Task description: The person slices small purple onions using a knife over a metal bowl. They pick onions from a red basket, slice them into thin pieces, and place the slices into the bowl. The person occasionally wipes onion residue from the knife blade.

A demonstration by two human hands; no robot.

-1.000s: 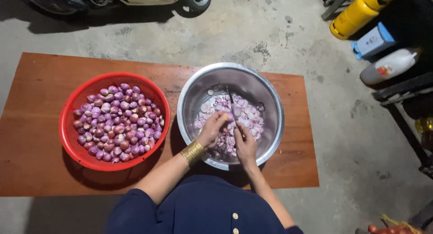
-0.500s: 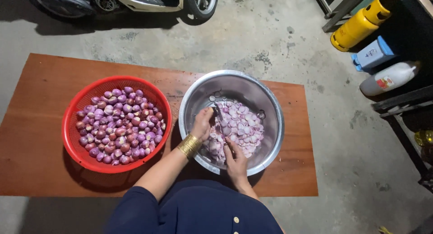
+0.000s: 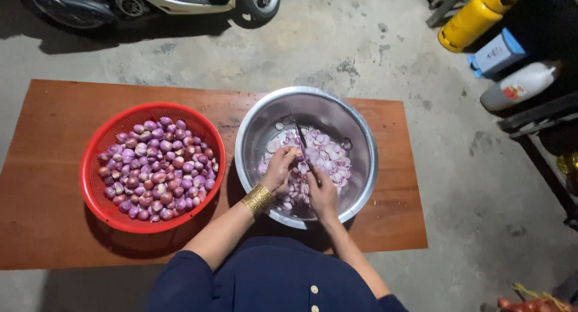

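Steel bowl: left hand pinches one shallot, right hand grips one knife.

Dark knife poised over pale sliced shallots in steel bowl.

At the top left of the frame the scooter is cut off by the upper edge; only its wheels and lower body show. The yellow canister at the upper right loses its top to the same edge. Inside the steel bowl, the fingers of the left hand close over something too small to identify. The knife handle is hidden inside the right hand. A reddish object at the lower right is clipped and blurred.
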